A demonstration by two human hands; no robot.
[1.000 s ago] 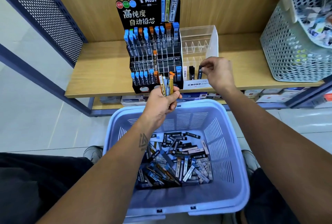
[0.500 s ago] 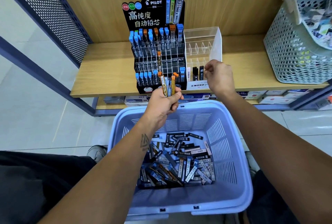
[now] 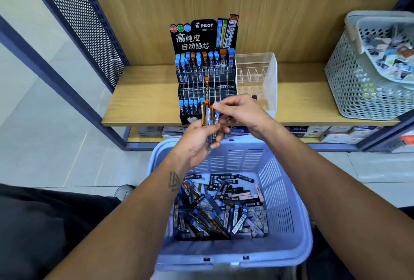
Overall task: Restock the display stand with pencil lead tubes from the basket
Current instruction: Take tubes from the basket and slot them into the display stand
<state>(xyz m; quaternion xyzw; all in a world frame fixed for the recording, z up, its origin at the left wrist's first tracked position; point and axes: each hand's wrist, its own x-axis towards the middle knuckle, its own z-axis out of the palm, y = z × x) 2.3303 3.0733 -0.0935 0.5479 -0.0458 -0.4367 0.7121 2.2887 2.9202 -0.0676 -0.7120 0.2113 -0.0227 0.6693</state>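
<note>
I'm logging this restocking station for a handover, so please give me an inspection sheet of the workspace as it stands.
Surface: wooden shelf, carrying the displays.
Job's things: black display stand partly filled; lavender basket holding loose lead tubes.
Clutter: clear acrylic organizer; grey mesh basket of packets.
Grippers: left hand grips a bunch of tubes; right hand fingers pinch one of them.
Cables: nothing seen.
Surroundings: perforated metal panel, tiled floor.

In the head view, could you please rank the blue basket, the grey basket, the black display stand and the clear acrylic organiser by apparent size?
1. blue basket, though nearest the camera.
2. grey basket, partly cut off.
3. black display stand.
4. clear acrylic organiser, partly hidden.
</note>
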